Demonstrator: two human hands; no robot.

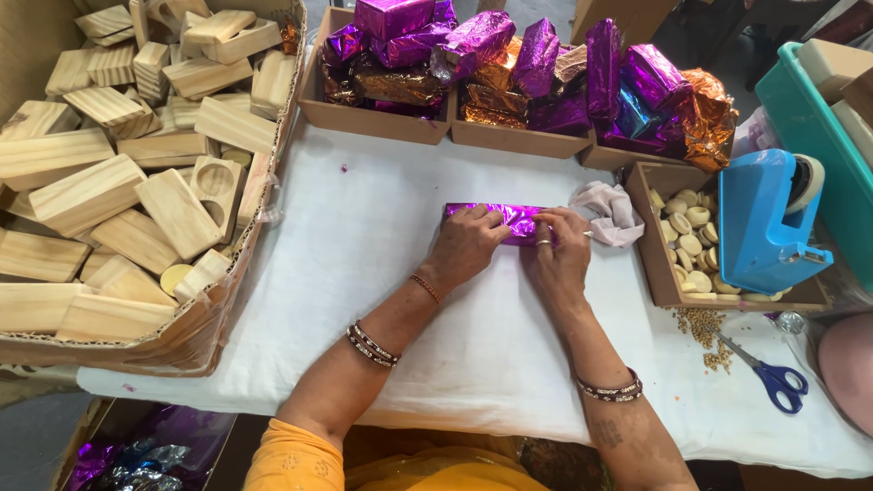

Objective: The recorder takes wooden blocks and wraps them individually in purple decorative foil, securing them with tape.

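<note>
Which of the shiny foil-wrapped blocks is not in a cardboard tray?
The purple foil-wrapped block lying on the white cloth, under the left hand and right hand. All the others are piled in trays behind.

White-clothed table (382, 273) between cardboard boxes, evenly lit

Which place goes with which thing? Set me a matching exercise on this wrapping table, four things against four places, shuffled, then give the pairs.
Things:
1. purple foil-wrapped block
2. blue plastic tape dispenser
3. blue-handled scissors
4. bare wooden blocks

Places:
A. heaped in the big cardboard box at the far left
B. pressed under the left hand and the right hand on the white cloth
C. lying flat near the right end of the table, beside spilled grains
D. standing on the small cardboard tray of round pale discs

Pairs: 1-B, 2-D, 3-C, 4-A
</note>
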